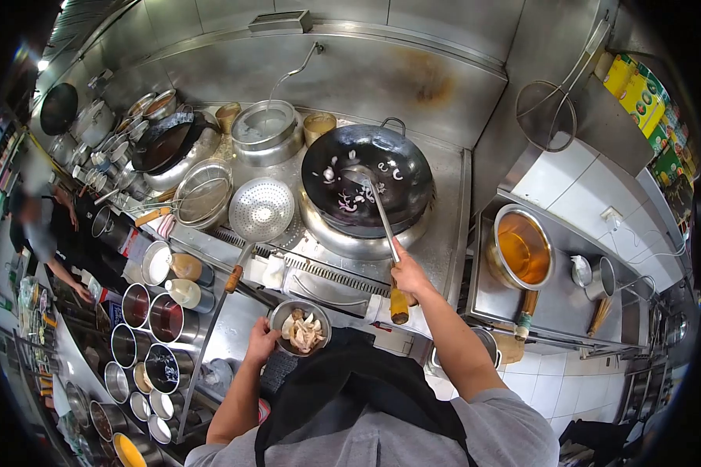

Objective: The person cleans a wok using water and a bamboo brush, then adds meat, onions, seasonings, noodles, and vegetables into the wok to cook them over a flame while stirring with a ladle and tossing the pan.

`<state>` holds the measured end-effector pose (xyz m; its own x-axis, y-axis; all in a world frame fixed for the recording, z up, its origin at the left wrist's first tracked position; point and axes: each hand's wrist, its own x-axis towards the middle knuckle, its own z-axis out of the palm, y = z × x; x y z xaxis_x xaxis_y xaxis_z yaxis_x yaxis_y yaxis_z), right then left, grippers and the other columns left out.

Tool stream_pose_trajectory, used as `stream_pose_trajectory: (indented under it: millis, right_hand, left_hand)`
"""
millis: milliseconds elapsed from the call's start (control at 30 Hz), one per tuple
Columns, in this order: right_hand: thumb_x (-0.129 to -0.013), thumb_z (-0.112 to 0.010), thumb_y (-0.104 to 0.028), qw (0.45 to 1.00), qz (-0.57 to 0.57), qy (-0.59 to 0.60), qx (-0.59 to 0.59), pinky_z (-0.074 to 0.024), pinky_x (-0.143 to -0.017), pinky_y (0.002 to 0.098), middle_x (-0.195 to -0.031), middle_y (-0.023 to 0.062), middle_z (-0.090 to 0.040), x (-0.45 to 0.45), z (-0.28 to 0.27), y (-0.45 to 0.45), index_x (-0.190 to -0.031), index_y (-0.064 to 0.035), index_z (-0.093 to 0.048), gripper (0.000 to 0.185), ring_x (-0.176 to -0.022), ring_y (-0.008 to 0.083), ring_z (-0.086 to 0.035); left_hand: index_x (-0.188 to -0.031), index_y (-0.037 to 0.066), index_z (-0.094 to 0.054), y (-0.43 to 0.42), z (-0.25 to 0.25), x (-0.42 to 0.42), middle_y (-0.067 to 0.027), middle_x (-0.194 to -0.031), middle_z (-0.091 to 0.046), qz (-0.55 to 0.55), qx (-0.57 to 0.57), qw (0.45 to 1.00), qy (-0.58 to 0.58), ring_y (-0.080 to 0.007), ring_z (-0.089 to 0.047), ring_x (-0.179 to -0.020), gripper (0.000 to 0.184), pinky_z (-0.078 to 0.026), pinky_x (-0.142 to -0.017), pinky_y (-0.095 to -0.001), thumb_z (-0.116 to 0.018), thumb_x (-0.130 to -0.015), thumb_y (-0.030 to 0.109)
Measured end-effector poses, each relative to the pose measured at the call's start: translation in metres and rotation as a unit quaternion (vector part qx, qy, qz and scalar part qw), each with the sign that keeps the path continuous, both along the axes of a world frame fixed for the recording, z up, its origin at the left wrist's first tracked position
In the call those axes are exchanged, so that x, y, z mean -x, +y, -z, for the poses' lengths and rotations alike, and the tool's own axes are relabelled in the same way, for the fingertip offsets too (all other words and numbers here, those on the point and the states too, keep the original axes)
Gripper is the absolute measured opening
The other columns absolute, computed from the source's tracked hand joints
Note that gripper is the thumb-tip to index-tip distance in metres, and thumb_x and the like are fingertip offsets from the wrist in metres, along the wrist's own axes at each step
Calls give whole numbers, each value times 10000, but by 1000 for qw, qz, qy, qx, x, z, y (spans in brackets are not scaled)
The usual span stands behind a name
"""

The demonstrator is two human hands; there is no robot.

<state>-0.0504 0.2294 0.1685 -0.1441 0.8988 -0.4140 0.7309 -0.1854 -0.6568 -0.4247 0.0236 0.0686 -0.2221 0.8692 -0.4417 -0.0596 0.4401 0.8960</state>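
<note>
A black wok (366, 206) on the stove holds scattered slices of purple onion (349, 203). My right hand (410, 275) is closed round the wooden-ended handle of a long metal ladle (383, 214), whose head rests inside the wok among the onion. Down at the counter's front edge, my left hand (262, 341) grips the rim of a steel bowl (326, 317) filled with pale sliced pieces (304, 333). The bowl is close to my apron, below and left of the wok.
A perforated strainer (262, 209) and wire sieves (203, 194) lie left of the wok. Sauce pots (166, 317) crowd the lower left. At the right stands a bowl of amber liquid (523, 247). A co-worker (51, 233) is at far left.
</note>
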Motion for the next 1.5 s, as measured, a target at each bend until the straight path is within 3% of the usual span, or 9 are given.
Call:
stream_pose_trajectory:
  millis: [267,533,767,900,967,1100,1267,1367,1500]
  right_hand:
    - [-872,-522,-45,998,-15,-7,-58,-463,-992,414,-1320,281,-567,-17,-23,1,-1580,-312,-129,853,-1161,403,-597]
    - [-853,-528,13,967,143,210,12,-452,-432,350,-835,132,-592,24,-6,62,-1590,-289,-138,886,-487,175,-514]
    - [-851,-524,4,977,82,194,43,-415,-433,326,-706,50,-484,60,-3,61,-1593,-273,-133,884,-490,128,-468]
    - [-873,-532,-66,976,-135,-49,-161,-528,-728,476,-957,248,-672,-4,25,13,-1560,-418,-120,875,-782,388,-671]
    - [-881,-531,-101,982,-121,-139,-44,-487,-885,498,-1084,293,-652,-38,-4,-13,-1555,-424,-107,860,-981,457,-638]
    - [-891,-538,-97,985,-66,-152,-43,-489,-900,484,-1161,301,-622,-59,-18,-68,-1555,-431,-92,866,-988,457,-637]
    - [-861,-529,-1,989,61,-59,-120,-474,-929,340,-1478,225,-453,-40,-6,-87,-1586,-198,-171,832,-1114,344,-619]
    - [-873,-521,22,975,147,53,-161,-465,-503,293,-1088,94,-602,-33,7,-104,-1593,-210,-146,844,-559,133,-519]
    - [-902,-480,38,907,372,169,-108,-425,-447,268,-724,0,-511,-10,-70,-131,-1596,-248,-116,834,-496,96,-456]
  left_hand:
    - [-898,53,-478,-15,-7,5,-43,-715,-557,-22,13,1000,12,-124,-541,-532,187,-448,-430,-282,-637,-809,15]
    - [-893,58,-483,-9,-8,6,-38,-709,-562,-32,11,999,-11,-121,-535,-522,175,-448,-432,-284,-635,-816,19]
    - [-893,53,-493,26,3,35,-42,-713,-559,21,-22,999,-14,-120,-529,-515,157,-439,-425,-283,-630,-824,22]
    - [-889,48,-474,41,-9,58,-48,-700,-552,9,-29,999,-27,-127,-534,-498,159,-439,-403,-275,-607,-822,-8]
    - [-881,52,-470,42,-9,71,-46,-697,-549,8,-36,999,-38,-127,-534,-498,158,-440,-403,-274,-603,-823,-12]
    - [-884,69,-459,52,-19,96,-37,-694,-548,6,-40,997,-66,-124,-536,-500,168,-439,-402,-271,-596,-834,-15]
    - [-893,92,-453,84,-17,107,-26,-716,-550,29,-51,994,-89,-113,-533,-517,179,-423,-409,-267,-587,-840,-14]
    - [-903,98,-463,110,-7,108,-24,-724,-552,66,-89,992,-58,-111,-529,-513,178,-416,-407,-271,-582,-840,-18]
    - [-920,93,-468,135,-22,104,-27,-733,-564,89,-97,986,-98,-107,-538,-513,160,-441,-401,-258,-563,-849,-14]
